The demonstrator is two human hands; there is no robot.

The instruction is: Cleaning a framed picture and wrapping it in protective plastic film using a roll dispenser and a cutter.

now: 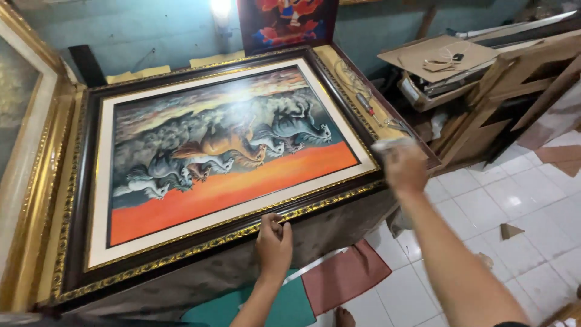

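While the left hand (273,242) curls its fingers (270,221) together on the near gilt edge of the framed horse painting (224,154) at centre frame, the right hand (404,166) pinches a blurred pale object at its right corner. White floor tiles (514,200) lie open lower right; flat cardboard pieces (433,54) stack upper right.
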